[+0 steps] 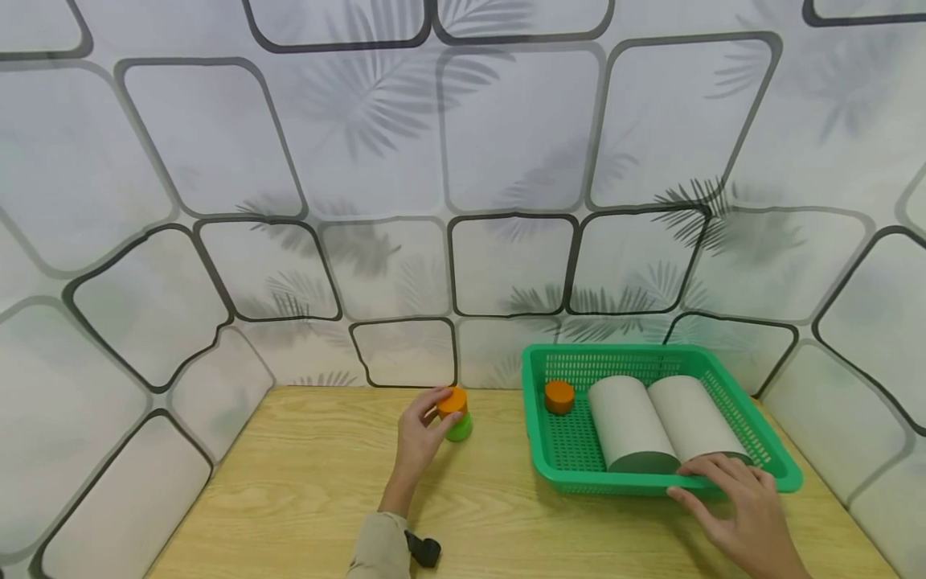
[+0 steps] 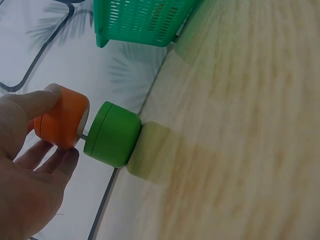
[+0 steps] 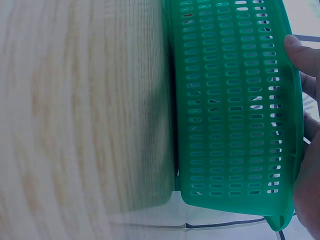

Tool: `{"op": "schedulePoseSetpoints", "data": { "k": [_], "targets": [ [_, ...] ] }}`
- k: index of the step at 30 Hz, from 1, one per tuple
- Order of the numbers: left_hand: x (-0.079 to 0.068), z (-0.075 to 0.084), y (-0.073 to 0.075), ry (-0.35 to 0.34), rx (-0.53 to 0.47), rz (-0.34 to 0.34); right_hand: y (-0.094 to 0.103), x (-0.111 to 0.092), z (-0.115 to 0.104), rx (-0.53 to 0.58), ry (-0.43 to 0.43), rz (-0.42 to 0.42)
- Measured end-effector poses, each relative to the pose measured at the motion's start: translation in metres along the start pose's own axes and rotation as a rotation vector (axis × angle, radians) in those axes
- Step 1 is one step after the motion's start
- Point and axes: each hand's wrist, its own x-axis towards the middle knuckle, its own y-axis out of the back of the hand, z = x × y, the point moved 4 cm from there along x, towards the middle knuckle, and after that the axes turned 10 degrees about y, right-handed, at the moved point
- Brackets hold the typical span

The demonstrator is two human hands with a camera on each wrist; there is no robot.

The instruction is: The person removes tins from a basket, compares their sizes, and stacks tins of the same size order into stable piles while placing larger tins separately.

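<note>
My left hand (image 1: 419, 441) pinches a small orange round container (image 1: 452, 401) between thumb and fingers, directly over a matching green round container (image 1: 459, 428) on the table. In the left wrist view the orange container (image 2: 62, 117) leans slightly, with a narrow gap between it and the green container (image 2: 114, 134). A thin dark bit shows in that gap. My right hand (image 1: 748, 515) holds the front rim of a green plastic basket (image 1: 615, 481), fingers over the rim and thumb outside. From the right wrist, the perforated basket wall (image 3: 230, 115) fills the middle.
Inside the basket lie two large white cylinders (image 1: 629, 418) side by side, and another orange round container (image 1: 559, 397) sits at its left. The light wood table (image 1: 304, 482) meets a patterned wall covering (image 1: 405, 354) behind and at both sides.
</note>
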Motion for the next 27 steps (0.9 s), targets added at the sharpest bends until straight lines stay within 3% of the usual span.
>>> {"op": "schedulePoseSetpoints", "data": {
  "k": [4, 10, 13, 22, 27],
  "targets": [
    [-0.002, 0.005, -0.002, -0.015, 0.006, -0.001, 0.0, -0.001, 0.0, 0.0, 0.002, -0.002],
    [-0.011, 0.03, -0.002, -0.019, 0.051, -0.027, 0.001, -0.001, -0.001, 0.002, -0.004, -0.001],
    [-0.013, 0.034, -0.002, -0.026, 0.074, -0.04, 0.001, 0.0, -0.002, 0.004, -0.006, -0.002],
    [-0.001, -0.002, -0.005, -0.002, 0.099, -0.04, 0.002, 0.002, -0.002, 0.01, -0.011, 0.003],
    [0.001, -0.008, -0.004, 0.008, 0.094, -0.05, 0.001, 0.001, -0.002, 0.015, -0.017, 0.003]
  ]
}}
